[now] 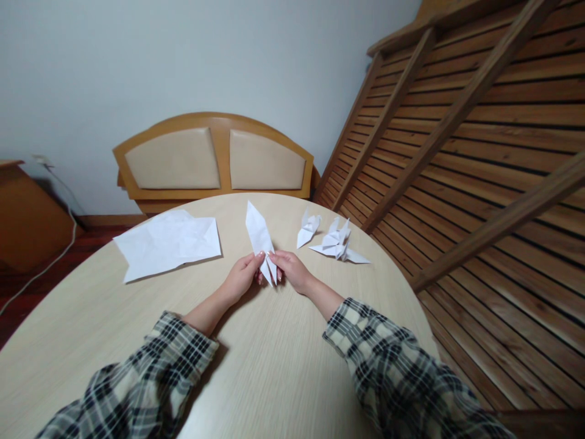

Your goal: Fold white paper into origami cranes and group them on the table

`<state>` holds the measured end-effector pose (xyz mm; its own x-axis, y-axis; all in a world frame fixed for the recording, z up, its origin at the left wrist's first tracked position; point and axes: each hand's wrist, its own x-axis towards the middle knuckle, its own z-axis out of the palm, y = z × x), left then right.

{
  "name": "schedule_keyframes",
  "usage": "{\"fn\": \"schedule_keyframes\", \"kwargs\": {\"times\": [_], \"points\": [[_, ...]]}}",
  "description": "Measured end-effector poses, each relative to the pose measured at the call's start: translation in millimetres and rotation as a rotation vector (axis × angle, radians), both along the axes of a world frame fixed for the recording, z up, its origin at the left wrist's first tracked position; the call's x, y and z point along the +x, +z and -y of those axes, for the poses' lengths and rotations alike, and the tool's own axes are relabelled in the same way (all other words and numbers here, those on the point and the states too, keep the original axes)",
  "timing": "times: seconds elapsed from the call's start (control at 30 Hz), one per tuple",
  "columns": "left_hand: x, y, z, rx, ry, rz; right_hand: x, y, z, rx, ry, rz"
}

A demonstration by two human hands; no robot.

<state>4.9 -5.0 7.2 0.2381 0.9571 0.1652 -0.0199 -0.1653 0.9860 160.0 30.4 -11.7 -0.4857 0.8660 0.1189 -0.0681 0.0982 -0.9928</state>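
Observation:
A long, narrow piece of folded white paper (258, 228) is held between my two hands above the table. Its wide pointed end faces away from me, and two thin points stick out toward me. My left hand (244, 275) pinches its left edge, thumb on top. On the opposite edge my right hand (292, 271) grips it the same way, the two thumbs close together. Some fingers are hidden beneath the paper. To the right lie several folded paper cranes (337, 239), with one crane (309, 227) a little apart from the others.
Creased white paper sheets (169, 244) lie on the left of the round, light wood table (274, 353). Behind the table stands a headboard (219, 146) with cream panels. Slatted wood (475, 183) leans along the right side. A white cable (68, 235) runs down at far left.

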Motion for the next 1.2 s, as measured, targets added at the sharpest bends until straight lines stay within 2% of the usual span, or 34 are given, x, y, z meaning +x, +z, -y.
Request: {"fn": "schedule_keyframes", "kwargs": {"times": [0.17,0.3,0.6,0.9,1.07,1.2], "points": [[-1.7,-1.1,-0.6,0.014,-0.081,-0.058,-0.9,2.0,1.4,-0.018,-0.038,-0.006],[-3.2,-5.5,-2.4,0.008,-0.056,-0.100,0.1,-0.1,-0.1,-0.013,-0.048,0.017],[-0.4,-4.7,-2.5,0.011,-0.077,0.016,1.4,0.7,0.7,-0.013,0.015,0.034],[-0.5,3.0,1.7,-0.050,-0.142,0.023,-0.1,-0.4,-0.4,-0.040,-0.031,0.028],[0.3,2.4,1.8,-0.040,-0.113,0.030,0.0,-0.8,-0.8,-0.055,-0.020,0.025],[-0.3,-1.5,-0.5,-0.022,-0.015,0.055,0.7,0.6,0.6,-0.042,-0.001,0.047]]}}
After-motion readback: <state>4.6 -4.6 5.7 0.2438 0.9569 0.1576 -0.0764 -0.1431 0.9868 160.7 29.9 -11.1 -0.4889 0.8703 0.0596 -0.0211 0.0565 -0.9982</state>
